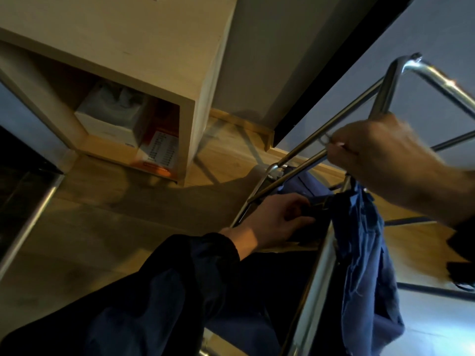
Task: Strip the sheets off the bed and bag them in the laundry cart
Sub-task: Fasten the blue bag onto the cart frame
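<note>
The right hand (385, 155) has its grip closed to a tight pinch, fingertips meeting on a chrome rod (303, 163) of the laundry cart (437, 78). A small wire clip sits at the same spot, and blur hides whether the fingers hold the rod or the clip. Lower down, the left hand (270, 222) reaches out of a dark sleeve (180, 291) with its fingers curled around a dark strap (320, 204) that carries a buckle at the rim of the blue bag (365, 253).

The bag hangs from the frame just below the right hand. It is limp and creased, with nothing bulging inside as far as this angle shows. The cart's tubes cross in front of a grey wall and stand on a wooden floor (102, 214). Well apart to the left is a wooden cabinet (154, 60) with a white box (108, 116) in its open shelf.

No sheets are in view and the bed cannot be made out, so whether the stripping is done cannot be told. Both hands are on the bag's fastenings, not on linen, so the work appears to be readying or securing the bag on the cart. The bagging itself looks still to do.
</note>
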